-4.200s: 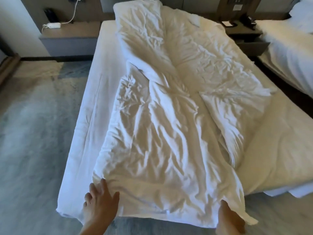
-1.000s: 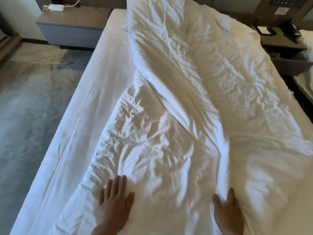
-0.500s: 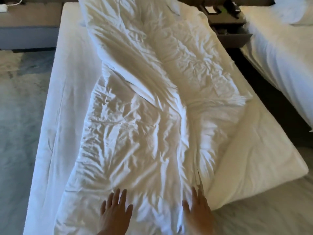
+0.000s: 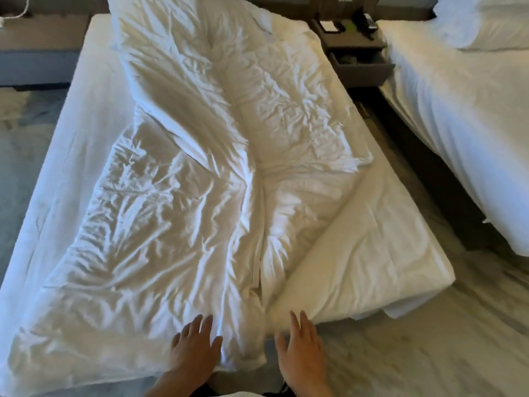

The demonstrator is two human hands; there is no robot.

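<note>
A crumpled white duvet cover [image 4: 183, 196] lies lengthwise over a bed, bunched and twisted along its middle. Under it on the right, a cream duvet [image 4: 360, 253] shows, with its corner at the foot of the bed. My left hand [image 4: 194, 351] rests flat, fingers spread, on the near edge of the cover. My right hand [image 4: 300, 348] is open with straight fingers, its tips at the near edge of the cream duvet, just right of the cover's corner. It holds nothing.
The white mattress [image 4: 86, 138] is bare on the left side. A second made bed [image 4: 458, 110] stands to the right across a narrow gap. A nightstand [image 4: 360, 50] with an open drawer sits between the beds. Patterned carpet [image 4: 429, 339] covers the floor.
The view has shifted right and back. My right hand slid off the cover to the cream duvet's near edge. My left hand moved right along the cover's near edge.
</note>
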